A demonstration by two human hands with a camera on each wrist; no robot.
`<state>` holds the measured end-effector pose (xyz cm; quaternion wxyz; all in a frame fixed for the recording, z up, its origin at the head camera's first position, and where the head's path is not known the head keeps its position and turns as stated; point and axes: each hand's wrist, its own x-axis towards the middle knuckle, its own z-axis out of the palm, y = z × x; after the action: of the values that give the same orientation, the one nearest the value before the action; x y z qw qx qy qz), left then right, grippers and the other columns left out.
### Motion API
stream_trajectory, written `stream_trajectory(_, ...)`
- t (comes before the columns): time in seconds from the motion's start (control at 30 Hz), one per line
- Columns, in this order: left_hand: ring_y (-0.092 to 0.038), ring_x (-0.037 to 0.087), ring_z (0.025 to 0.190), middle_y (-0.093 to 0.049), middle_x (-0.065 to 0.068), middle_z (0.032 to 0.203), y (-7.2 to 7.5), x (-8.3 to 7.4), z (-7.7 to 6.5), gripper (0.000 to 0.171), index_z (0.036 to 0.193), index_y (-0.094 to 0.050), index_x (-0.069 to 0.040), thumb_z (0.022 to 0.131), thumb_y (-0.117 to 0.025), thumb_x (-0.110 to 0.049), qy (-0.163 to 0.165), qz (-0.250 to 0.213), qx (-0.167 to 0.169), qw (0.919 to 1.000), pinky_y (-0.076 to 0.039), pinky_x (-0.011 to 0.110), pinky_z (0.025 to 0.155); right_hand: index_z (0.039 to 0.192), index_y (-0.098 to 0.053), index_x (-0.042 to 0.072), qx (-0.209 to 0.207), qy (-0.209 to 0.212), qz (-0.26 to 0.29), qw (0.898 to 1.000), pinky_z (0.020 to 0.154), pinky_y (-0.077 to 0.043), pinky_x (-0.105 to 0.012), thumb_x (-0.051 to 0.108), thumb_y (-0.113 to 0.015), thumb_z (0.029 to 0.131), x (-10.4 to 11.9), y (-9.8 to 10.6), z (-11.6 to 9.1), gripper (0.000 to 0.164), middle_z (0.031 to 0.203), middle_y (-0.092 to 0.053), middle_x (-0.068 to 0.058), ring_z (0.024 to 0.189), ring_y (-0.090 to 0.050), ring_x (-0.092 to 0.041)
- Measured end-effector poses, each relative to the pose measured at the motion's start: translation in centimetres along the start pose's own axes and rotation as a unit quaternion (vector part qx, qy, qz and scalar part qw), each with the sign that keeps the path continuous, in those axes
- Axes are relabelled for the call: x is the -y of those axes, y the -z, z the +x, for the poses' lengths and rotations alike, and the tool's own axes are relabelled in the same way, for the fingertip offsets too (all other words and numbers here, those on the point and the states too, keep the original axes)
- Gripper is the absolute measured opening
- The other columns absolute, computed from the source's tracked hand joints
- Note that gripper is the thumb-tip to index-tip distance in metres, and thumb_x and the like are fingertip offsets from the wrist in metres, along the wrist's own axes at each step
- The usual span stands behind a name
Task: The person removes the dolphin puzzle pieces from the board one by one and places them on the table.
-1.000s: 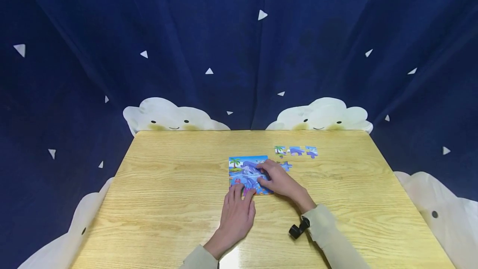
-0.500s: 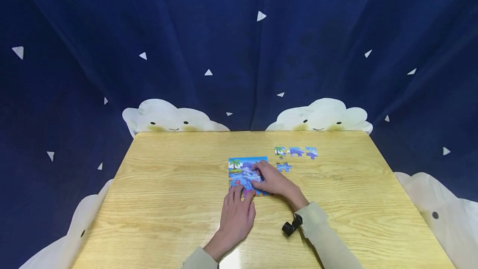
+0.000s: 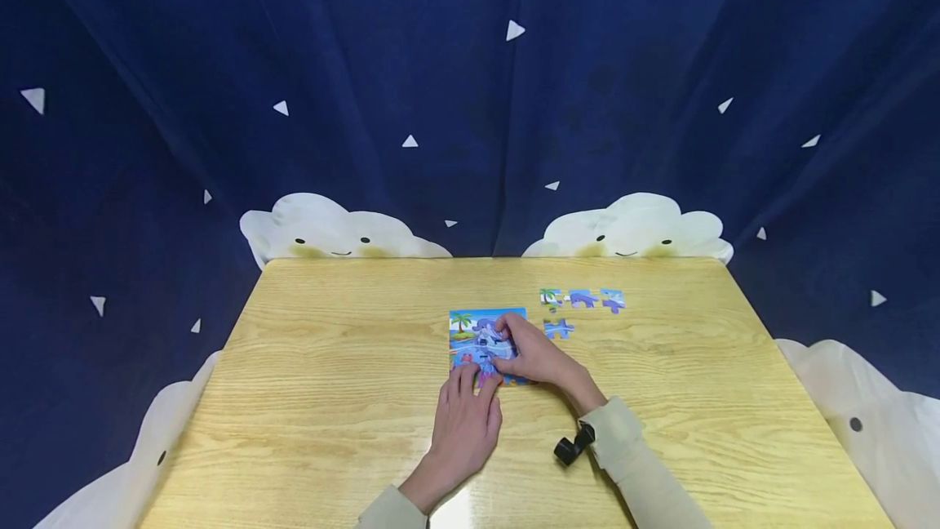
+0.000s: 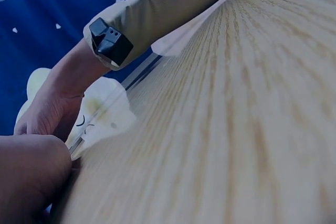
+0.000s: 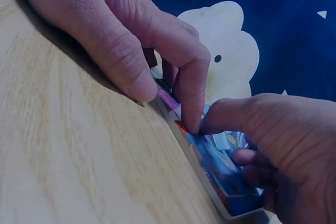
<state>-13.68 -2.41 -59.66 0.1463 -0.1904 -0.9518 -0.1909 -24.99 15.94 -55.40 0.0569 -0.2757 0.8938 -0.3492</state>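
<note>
A square jigsaw puzzle (image 3: 461, 335) with a dolphin, palm and sea picture lies on the wooden table. My left hand (image 3: 466, 424) rests its fingertips on the puzzle's near edge; in the right wrist view its index finger presses down on the picture. Over the puzzle's right half, my right hand (image 3: 542, 356) has its thumb and fingers curled and pinches a puzzle piece (image 5: 222, 141), mostly hidden by the fingers. In the left wrist view, the left hand (image 4: 32, 174) blocks the puzzle, and the right hand (image 4: 48, 109) shows behind it.
Several loose puzzle pieces (image 3: 583, 299) lie in a row right of the puzzle, with another piece (image 3: 559, 329) just in front of them. A black wrist camera (image 3: 574, 445) sticks out from the right sleeve. A dark blue curtain (image 3: 470, 104) hangs behind the table (image 3: 330, 333).
The right hand has shifted left over the puzzle, uncovering the loose piece beside it. Dark gaps now show in the dolphin picture near its fingers. The left hand has stayed in place.
</note>
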Motion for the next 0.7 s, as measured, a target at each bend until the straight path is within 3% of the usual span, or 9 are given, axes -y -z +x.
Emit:
stream_trajectory(0.23,-0.039,0.035,0.139,-0.046,0.013,0.141,0.09,-0.07,0.08,0.034,0.136,-0.062,-0.023,0.106,-0.049,-0.029,0.001,0.002,0.004,1.0000,-0.037,0.051,0.113,0.123,-0.057,0.004,-0.001,0.020,0.067,0.998,0.069,-0.043,-0.025,0.015,-0.083,0.088,-0.49,0.05,0.01,0.046,0.097,-0.059,-0.006,0.077,-0.052,-0.020)
stream_trajectory(0.37,-0.040,0.035,0.139,-0.048,0.013,0.140,0.11,-0.13,0.11,0.033,0.135,-0.063,-0.022,0.105,-0.049,-0.029,-0.001,0.001,-0.001,1.0000,-0.037,0.052,0.113,0.125,-0.060,0.004,-0.002,0.011,0.092,0.996,0.067,-0.043,-0.024,0.011,-0.082,0.090,-0.69,0.14,0.00,0.042,0.094,-0.063,-0.004,0.074,-0.053,-0.018)
stream_trajectory(0.7,-0.041,0.036,0.136,-0.049,0.014,0.139,0.03,-0.11,0.02,0.032,0.133,-0.063,-0.021,0.104,-0.050,-0.027,-0.005,0.001,-0.020,0.9998,-0.039,0.053,0.109,0.128,-0.063,0.004,-0.001,0.000,0.095,0.996,0.065,-0.043,-0.022,0.008,-0.080,0.092,-0.70,0.16,0.16,0.040,0.095,-0.066,-0.002,0.072,-0.052,-0.009)
